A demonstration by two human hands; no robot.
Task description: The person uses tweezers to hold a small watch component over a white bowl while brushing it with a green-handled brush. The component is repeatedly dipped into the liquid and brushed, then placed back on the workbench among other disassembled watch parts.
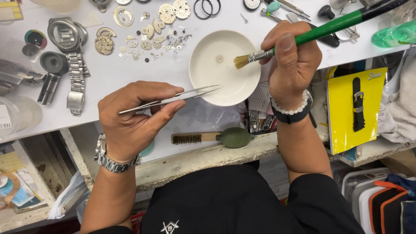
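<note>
My left hand (132, 117) holds steel tweezers (173, 99) whose tips reach the near rim of a white round dish (203, 82). My right hand (292, 56) grips a green-handled brush (320, 30); its tan bristles (241, 60) hover inside the dish, right of a small pale disc (219, 58) lying on the dish floor. Both wrists rest over the front of the white workbench (130, 73).
Several small watch parts and gears (151, 37) lie scattered behind the dish. A metal watch bracelet with case (73, 56) lies at left. A wire brush and green rubber blower (216, 137) sit on the lower ledge. A yellow card with a black strap (355, 108) stands at right.
</note>
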